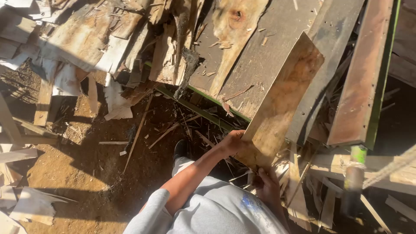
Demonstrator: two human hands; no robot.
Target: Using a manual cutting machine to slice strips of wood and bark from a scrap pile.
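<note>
Flat wooden board [281,104], long axis running diagonally, far end pointing up and away to the right from both hands, near end low at the body. Left hand [234,143] wrapped around the board's left edge near the bottom, fingers curled behind and out of sight. Right hand [268,186] just below, closed on the bottom end, deep in shadow, finger spread hard to make out. Beyond the hands, a heap of grey planks [260,56] and splintered scraps; right of them, a rusty beam [359,78]. Below the left hand, a black shoe [181,149] on bare dirt. Sleeves and torso cut off at the lower edge.
</note>
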